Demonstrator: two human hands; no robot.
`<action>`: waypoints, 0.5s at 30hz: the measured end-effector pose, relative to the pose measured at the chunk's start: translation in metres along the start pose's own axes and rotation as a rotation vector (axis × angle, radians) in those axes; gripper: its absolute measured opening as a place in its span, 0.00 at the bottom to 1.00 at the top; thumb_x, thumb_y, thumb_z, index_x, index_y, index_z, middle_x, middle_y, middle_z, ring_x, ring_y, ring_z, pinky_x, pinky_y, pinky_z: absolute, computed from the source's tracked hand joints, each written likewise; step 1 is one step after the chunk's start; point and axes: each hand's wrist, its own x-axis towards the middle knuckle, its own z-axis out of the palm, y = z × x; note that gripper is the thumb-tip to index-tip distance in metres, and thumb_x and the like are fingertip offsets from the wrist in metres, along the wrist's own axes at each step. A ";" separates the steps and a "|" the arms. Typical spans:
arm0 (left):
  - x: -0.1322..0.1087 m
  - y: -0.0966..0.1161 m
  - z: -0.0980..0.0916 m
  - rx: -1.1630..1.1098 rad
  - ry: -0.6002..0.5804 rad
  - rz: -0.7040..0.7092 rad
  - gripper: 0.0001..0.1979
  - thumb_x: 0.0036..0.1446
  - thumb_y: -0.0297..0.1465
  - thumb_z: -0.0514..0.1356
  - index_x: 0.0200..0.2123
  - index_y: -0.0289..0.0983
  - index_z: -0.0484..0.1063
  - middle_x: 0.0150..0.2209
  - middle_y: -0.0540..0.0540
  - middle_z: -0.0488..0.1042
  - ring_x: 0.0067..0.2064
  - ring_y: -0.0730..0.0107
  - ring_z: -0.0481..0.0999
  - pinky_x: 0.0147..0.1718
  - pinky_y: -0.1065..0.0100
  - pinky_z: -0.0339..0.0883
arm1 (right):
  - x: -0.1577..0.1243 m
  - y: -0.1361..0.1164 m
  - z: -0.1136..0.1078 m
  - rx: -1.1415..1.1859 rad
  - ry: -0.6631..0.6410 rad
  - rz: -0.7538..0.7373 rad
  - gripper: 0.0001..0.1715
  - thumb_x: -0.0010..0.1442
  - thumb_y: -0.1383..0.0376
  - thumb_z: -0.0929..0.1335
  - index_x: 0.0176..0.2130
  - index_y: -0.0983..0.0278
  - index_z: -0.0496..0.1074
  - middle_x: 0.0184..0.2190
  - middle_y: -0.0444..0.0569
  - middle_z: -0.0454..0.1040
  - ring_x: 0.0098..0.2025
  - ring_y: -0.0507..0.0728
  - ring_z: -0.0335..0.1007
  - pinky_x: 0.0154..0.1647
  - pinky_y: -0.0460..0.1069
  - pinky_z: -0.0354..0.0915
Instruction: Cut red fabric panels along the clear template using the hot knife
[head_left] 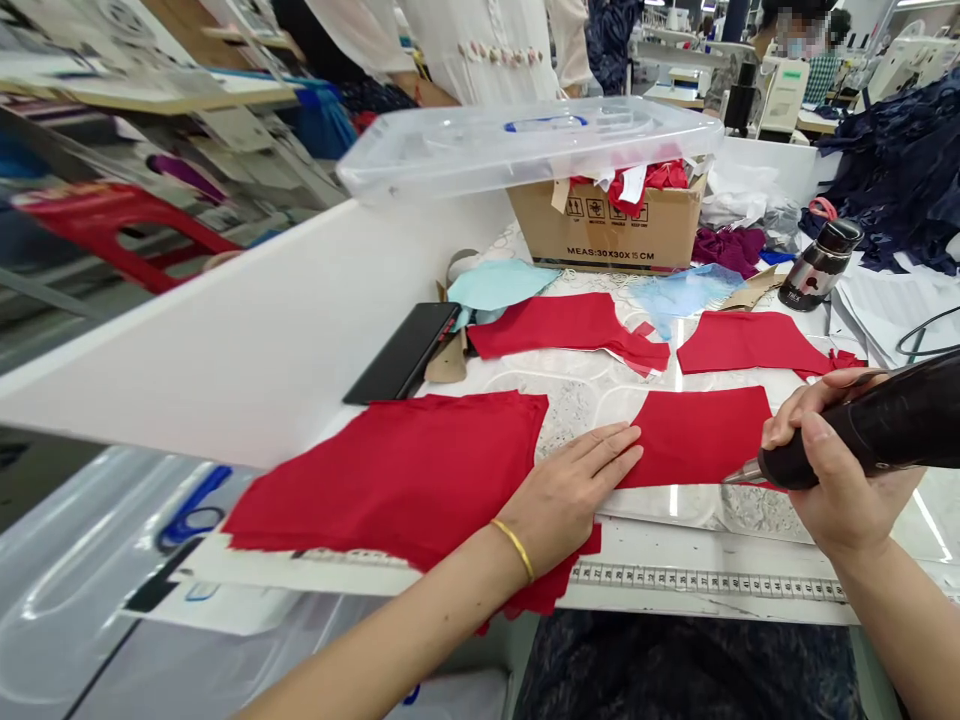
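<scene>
My left hand (574, 495), with a yellow bangle at the wrist, lies flat with fingers stretched out, its fingertips on the left edge of a red fabric piece (701, 430). My right hand (840, 470) is wrapped round a black handheld tool (885, 420) whose pointed metal tip meets the lower edge of that piece. A larger stack of red fabric (405, 470) lies to the left, partly under my left wrist. Two more red pieces, one at the back centre (555, 325) and one at the back right (750, 342), rest farther away.
A measuring tape (697, 580) runs along the front table edge. A black tablet-like object (405, 352) leans near the white side panel (225, 330). Behind are a cardboard box (607, 235) under a clear plastic lid (525, 150), a black bottle (821, 265) and papers (900, 310). A person stands beyond.
</scene>
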 end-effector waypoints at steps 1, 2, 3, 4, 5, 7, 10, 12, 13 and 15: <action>0.001 0.001 -0.001 -0.004 -0.013 0.002 0.33 0.54 0.10 0.47 0.60 0.31 0.70 0.62 0.36 0.74 0.66 0.57 0.70 0.62 0.53 0.72 | 0.000 0.001 0.000 -0.001 0.004 -0.002 0.13 0.60 0.70 0.72 0.44 0.58 0.69 0.24 0.37 0.72 0.23 0.52 0.71 0.25 0.49 0.71; 0.003 0.002 -0.001 -0.011 -0.029 0.006 0.32 0.54 0.10 0.47 0.60 0.31 0.70 0.61 0.36 0.74 0.66 0.57 0.70 0.62 0.53 0.72 | 0.000 0.001 0.000 -0.005 0.007 -0.002 0.12 0.60 0.71 0.71 0.43 0.58 0.69 0.25 0.37 0.72 0.23 0.52 0.71 0.25 0.49 0.71; 0.004 0.003 -0.001 -0.020 -0.049 0.011 0.32 0.55 0.10 0.48 0.60 0.31 0.70 0.62 0.36 0.74 0.66 0.56 0.70 0.63 0.53 0.72 | -0.001 0.002 0.001 -0.012 0.005 0.002 0.11 0.60 0.71 0.71 0.41 0.58 0.69 0.25 0.37 0.72 0.23 0.52 0.71 0.25 0.48 0.71; 0.007 0.005 -0.001 -0.030 -0.066 0.018 0.32 0.55 0.11 0.49 0.60 0.31 0.70 0.62 0.36 0.74 0.67 0.56 0.70 0.63 0.52 0.71 | -0.001 0.001 0.001 -0.020 -0.001 0.008 0.10 0.60 0.72 0.70 0.40 0.58 0.69 0.25 0.37 0.72 0.23 0.51 0.72 0.25 0.48 0.70; 0.010 0.007 0.000 -0.043 -0.082 0.024 0.32 0.55 0.11 0.50 0.61 0.32 0.70 0.63 0.36 0.73 0.67 0.56 0.69 0.64 0.52 0.71 | -0.002 0.001 0.000 -0.025 -0.007 0.013 0.10 0.60 0.72 0.70 0.40 0.58 0.69 0.25 0.37 0.72 0.23 0.51 0.71 0.25 0.48 0.70; 0.018 0.013 0.004 -0.073 -0.106 0.034 0.32 0.56 0.12 0.51 0.63 0.32 0.68 0.64 0.36 0.72 0.69 0.56 0.66 0.65 0.52 0.69 | -0.002 -0.001 -0.003 -0.028 -0.003 0.017 0.12 0.60 0.72 0.70 0.41 0.58 0.68 0.26 0.37 0.72 0.23 0.51 0.71 0.25 0.48 0.70; 0.035 0.025 0.016 -0.117 -0.130 0.078 0.31 0.58 0.13 0.52 0.65 0.31 0.66 0.65 0.35 0.71 0.71 0.56 0.64 0.66 0.53 0.67 | 0.001 -0.006 -0.012 -0.050 0.033 0.009 0.15 0.59 0.70 0.72 0.44 0.57 0.68 0.25 0.36 0.72 0.23 0.52 0.71 0.27 0.50 0.71; 0.048 0.033 0.026 -0.136 -0.153 0.123 0.29 0.60 0.15 0.52 0.65 0.30 0.65 0.66 0.33 0.69 0.71 0.55 0.63 0.67 0.53 0.65 | 0.003 -0.008 -0.020 -0.068 0.049 0.008 0.15 0.59 0.69 0.72 0.44 0.58 0.69 0.25 0.37 0.72 0.24 0.53 0.71 0.28 0.50 0.70; 0.055 0.037 0.032 -0.143 -0.168 0.140 0.29 0.61 0.16 0.52 0.65 0.30 0.65 0.67 0.33 0.68 0.72 0.55 0.62 0.68 0.53 0.63 | 0.004 -0.009 -0.025 -0.072 0.052 0.008 0.14 0.59 0.68 0.73 0.44 0.58 0.69 0.25 0.37 0.72 0.24 0.53 0.71 0.28 0.50 0.70; 0.067 0.042 0.041 -0.155 -0.204 0.149 0.28 0.63 0.17 0.52 0.66 0.31 0.64 0.69 0.34 0.65 0.73 0.56 0.59 0.70 0.53 0.60 | 0.005 -0.010 -0.032 -0.071 0.063 0.004 0.14 0.59 0.68 0.73 0.44 0.58 0.69 0.24 0.37 0.72 0.24 0.53 0.70 0.29 0.50 0.69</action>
